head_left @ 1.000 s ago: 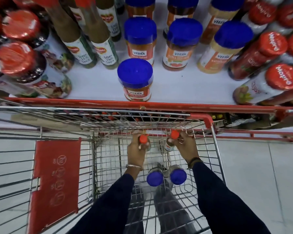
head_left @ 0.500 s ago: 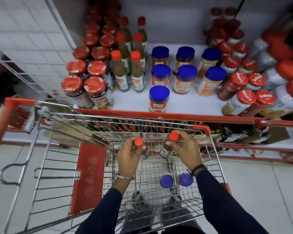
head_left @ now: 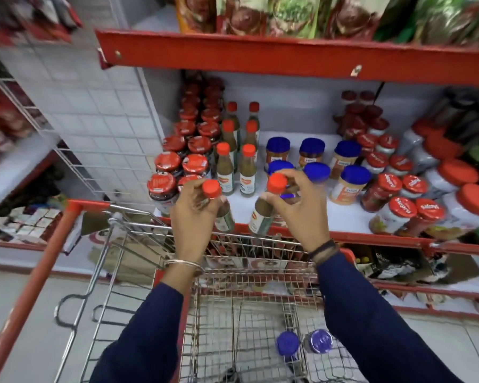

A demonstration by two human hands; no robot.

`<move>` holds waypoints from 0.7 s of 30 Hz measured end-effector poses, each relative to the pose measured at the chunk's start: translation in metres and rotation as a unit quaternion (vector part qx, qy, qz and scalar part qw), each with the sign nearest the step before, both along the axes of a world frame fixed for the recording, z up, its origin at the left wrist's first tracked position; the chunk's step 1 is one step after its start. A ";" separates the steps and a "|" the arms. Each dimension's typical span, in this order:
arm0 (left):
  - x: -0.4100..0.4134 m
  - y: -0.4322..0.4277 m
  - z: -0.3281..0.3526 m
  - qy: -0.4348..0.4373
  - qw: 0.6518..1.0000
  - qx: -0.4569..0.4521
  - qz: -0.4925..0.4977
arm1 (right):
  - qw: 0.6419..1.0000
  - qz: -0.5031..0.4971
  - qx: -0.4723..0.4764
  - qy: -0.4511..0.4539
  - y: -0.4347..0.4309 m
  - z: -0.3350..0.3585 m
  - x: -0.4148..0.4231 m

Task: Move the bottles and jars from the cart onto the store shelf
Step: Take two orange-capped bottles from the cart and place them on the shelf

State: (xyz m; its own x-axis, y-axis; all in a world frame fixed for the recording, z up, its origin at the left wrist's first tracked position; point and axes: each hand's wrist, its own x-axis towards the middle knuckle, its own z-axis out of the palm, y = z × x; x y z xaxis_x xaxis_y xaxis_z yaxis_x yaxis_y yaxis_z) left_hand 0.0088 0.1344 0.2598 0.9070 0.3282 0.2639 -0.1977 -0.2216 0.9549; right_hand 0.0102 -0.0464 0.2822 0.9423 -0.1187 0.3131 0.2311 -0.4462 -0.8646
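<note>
My left hand (head_left: 194,217) grips a green sauce bottle (head_left: 225,217) with a red cap by its neck. My right hand (head_left: 299,214) grips a second green sauce bottle (head_left: 260,217) the same way. Both bottles hang over the front edge of the white store shelf (head_left: 340,214), above the wire cart (head_left: 249,308). Two blue-capped jars (head_left: 287,343) stand in the cart's basket. On the shelf stand rows of matching green sauce bottles (head_left: 225,172) just beyond my hands.
Red-lidded dark jars (head_left: 166,161) fill the shelf's left side. Blue-capped jars (head_left: 349,183) stand in the middle, red-capped bottles (head_left: 398,211) on the right. A red-edged upper shelf (head_left: 288,56) with pouches hangs above. A white wire grid panel (head_left: 94,111) stands at left.
Both hands have lifted the two red-capped sauce bottles out of the cart basket up to the shelf's front edge. The view has tilted upward, showing the upper shelf.
</note>
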 end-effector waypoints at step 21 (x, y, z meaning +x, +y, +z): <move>0.066 0.009 -0.036 0.044 0.985 0.153 -0.059 | 0.990 0.003 -0.134 0.047 0.033 -0.060 0.071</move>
State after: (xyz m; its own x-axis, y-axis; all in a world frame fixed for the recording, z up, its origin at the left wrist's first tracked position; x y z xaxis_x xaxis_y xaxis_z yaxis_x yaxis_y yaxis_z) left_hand 0.0749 0.1432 0.2236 0.9577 0.1364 0.2533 -0.1590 -0.4829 0.8611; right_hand 0.0815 -0.0136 0.2218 0.9693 -0.0384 0.2429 0.1576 -0.6614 -0.7333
